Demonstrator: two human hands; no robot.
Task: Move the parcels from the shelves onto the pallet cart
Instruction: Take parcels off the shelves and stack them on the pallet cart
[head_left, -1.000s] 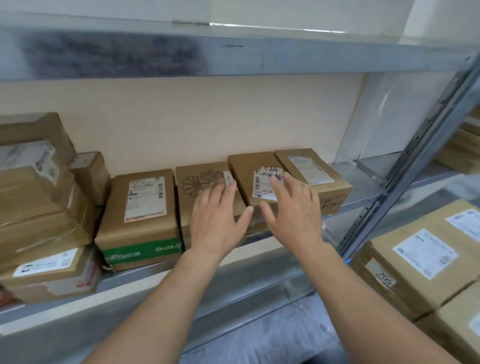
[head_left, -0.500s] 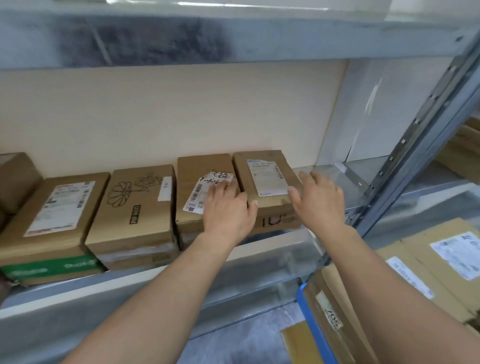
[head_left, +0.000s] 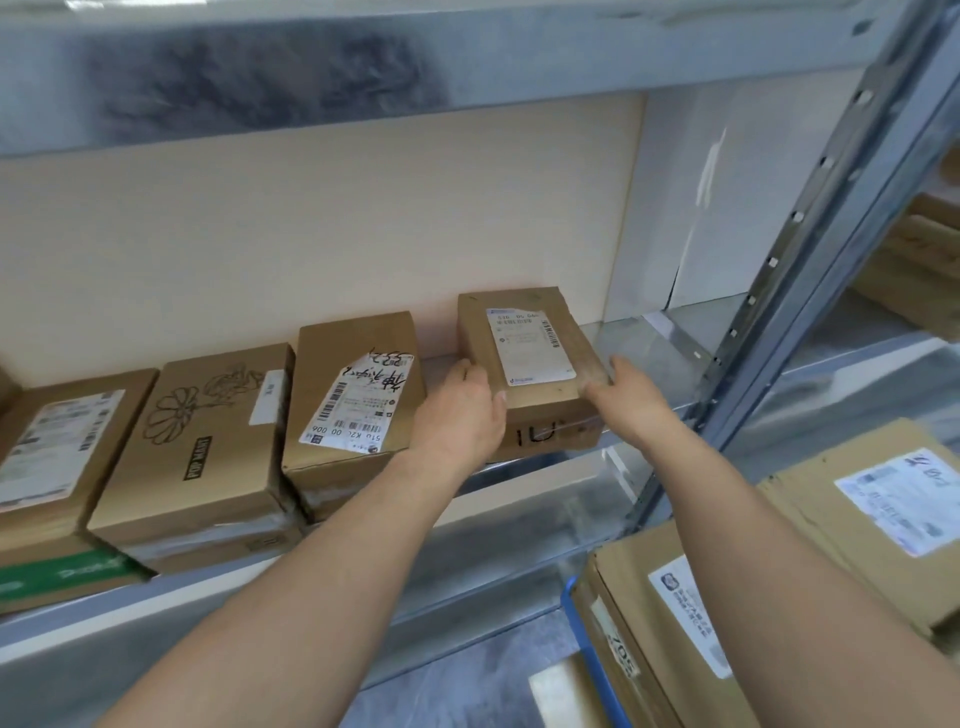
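I hold the box (head_left: 524, 353) between my left hand (head_left: 460, 410) and right hand (head_left: 631, 395), with the fingers clamped on its left and right sides. It is at the right end of the row on the shelf (head_left: 545, 499); I cannot tell if it is lifted. 1 labelled parcel (head_left: 358, 384) lies just left of it, and stacked parcels (head_left: 883, 519) lie near right on the cart (head_left: 592, 654).

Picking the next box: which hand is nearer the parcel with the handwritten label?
Left. The left hand is beside the handwritten-label parcel, at its right edge, holding the neighbouring parcel; the right hand holds that neighbour's far side.
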